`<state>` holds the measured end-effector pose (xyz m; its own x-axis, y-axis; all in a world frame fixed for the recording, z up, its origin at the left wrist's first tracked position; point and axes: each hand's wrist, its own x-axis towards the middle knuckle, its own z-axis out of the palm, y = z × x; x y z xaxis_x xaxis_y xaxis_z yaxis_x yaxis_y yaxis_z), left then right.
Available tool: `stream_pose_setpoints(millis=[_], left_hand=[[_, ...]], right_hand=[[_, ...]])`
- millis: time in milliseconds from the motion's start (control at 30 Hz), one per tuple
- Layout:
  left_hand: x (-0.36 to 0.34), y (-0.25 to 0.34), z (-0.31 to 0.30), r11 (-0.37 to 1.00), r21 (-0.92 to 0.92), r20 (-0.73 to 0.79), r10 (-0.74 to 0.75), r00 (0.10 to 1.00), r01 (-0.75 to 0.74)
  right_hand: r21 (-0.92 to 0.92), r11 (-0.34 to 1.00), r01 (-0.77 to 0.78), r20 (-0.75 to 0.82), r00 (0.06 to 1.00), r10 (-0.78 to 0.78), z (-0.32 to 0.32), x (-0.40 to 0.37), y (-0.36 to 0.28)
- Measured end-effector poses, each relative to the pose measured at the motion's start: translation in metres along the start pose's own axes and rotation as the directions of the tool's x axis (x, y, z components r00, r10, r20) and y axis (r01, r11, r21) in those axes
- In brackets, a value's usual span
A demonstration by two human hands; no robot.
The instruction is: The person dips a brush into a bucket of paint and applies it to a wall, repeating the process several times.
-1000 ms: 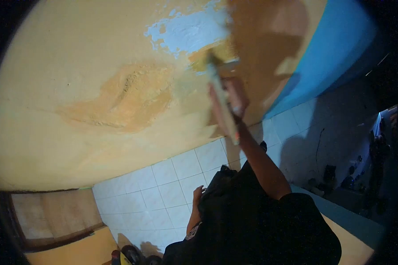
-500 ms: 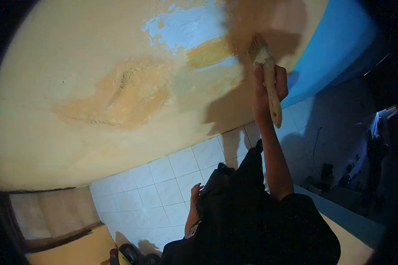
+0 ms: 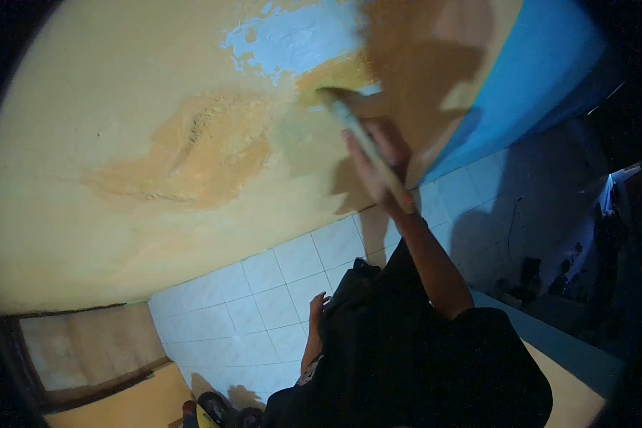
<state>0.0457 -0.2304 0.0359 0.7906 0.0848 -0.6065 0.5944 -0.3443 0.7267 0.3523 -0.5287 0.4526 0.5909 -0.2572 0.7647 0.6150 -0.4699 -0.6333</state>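
My right hand (image 3: 378, 153) is closed around the handle of a paintbrush (image 3: 367, 146), which is smeared by motion. The brush's bristle end lies over an ochre-painted patch (image 3: 335, 75) on the yellow wall (image 3: 64, 178), just below a white filled patch (image 3: 292, 39). Contact of the bristles with the wall cannot be made out exactly. Low at my side hangs my left hand (image 3: 317, 307), with its fingers loosely apart and nothing visible in them. Part of it is hidden by my dark clothing.
A rough orange-toned patch (image 3: 192, 150) marks the wall to the left. Blue paint (image 3: 521, 85) covers its right side. White tiles (image 3: 264, 314) form the floor. At the lower left are a wooden panel (image 3: 93, 349) and some dark items (image 3: 210, 410). Clutter stands in shadow at right.
My right hand has swung the brush left and a little down, from the shaded wall onto the ochre patch. The left hand stays at my side.
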Motion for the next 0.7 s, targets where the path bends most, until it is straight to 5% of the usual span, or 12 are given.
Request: stream_pose_setpoints(millis=[67,133,267,333,367,433,500,533,633,700], left_hand=[[0.009,-0.017,-0.003,0.983,0.159,0.025,0.091,0.996,-0.094],[0.017,-0.032,-0.005,0.812,0.52,0.08,0.262,0.962,-0.264],[0.023,-0.035,-0.006,0.832,0.473,0.078,0.287,0.955,-0.289],[0.014,-0.011,-0.002,0.998,0.027,0.009,0.064,0.998,-0.064],[0.017,-0.019,-0.002,0.997,0.032,0.013,0.065,0.998,-0.066],[0.02,-0.034,-0.003,0.964,-0.201,0.023,0.182,0.983,-0.174],[0.009,-0.011,-0.003,0.984,-0.135,0.007,0.12,0.993,-0.118],[0.007,-0.011,-0.002,0.995,-0.079,-0.021,0.057,0.998,-0.058],[0.002,-0.017,-0.002,0.972,-0.223,-0.021,0.074,0.997,-0.077],[0.005,-0.026,-0.007,0.919,-0.39,-0.017,-0.073,0.997,0.061]], right_hand=[[-0.104,0.99,-0.095,-0.082,0.993,0.086,-0.021,0.006,0.008],[-0.045,0.986,-0.16,-0.192,0.97,0.149,-0.036,0.007,0.019],[-0.072,0.964,-0.257,-0.332,0.917,0.219,-0.042,0.011,0.018],[0.017,0.986,-0.165,-0.268,0.95,0.164,-0.024,-0.009,0.031],[0.116,0.99,-0.074,-0.209,0.973,0.097,-0.012,-0.01,0.025],[-0.082,0.993,-0.082,-0.087,0.993,0.075,0.009,-0.021,-0.005],[0.106,0.99,0.097,0.072,0.992,-0.105,0.019,-0.024,-0.018],[0.177,0.984,-0.009,0.157,0.987,-0.02,0.023,-0.028,-0.025],[0.142,0.988,0.064,0.07,0.995,-0.074,0.023,-0.023,-0.011],[-0.023,0.983,-0.182,-0.032,0.983,0.181,0.012,-0.021,0.007]])
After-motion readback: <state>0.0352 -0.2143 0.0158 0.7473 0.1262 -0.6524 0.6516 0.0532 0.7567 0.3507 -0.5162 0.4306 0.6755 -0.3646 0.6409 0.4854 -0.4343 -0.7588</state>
